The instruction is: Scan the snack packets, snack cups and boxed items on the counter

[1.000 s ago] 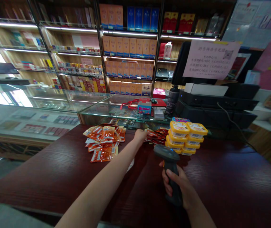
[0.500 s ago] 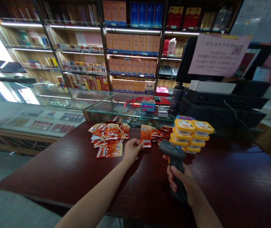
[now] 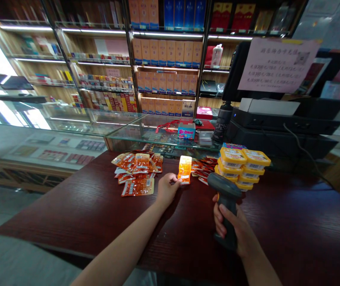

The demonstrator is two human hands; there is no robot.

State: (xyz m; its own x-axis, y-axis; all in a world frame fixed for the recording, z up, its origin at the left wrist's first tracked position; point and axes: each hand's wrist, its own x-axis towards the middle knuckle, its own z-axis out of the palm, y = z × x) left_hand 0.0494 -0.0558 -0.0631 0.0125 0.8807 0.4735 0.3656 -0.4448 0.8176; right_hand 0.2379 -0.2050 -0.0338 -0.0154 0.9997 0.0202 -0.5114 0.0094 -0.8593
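My left hand (image 3: 166, 187) pinches an orange snack packet (image 3: 184, 169) upright, lit bright; my right hand (image 3: 234, 227) is wrapped around the scanner (image 3: 225, 198), aimed at it over the red table (image 3: 68, 214).

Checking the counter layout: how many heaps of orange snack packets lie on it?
2: one heap left of the left hand, another heap behind the held packet, beside the yellow-lidded tubs, which may hide more.

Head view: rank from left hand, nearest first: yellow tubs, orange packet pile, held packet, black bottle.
1. Held packet, in the left hand.
2. Orange packet pile, just left.
3. Yellow tubs, to the right.
4. Black bottle, back on glass counter.
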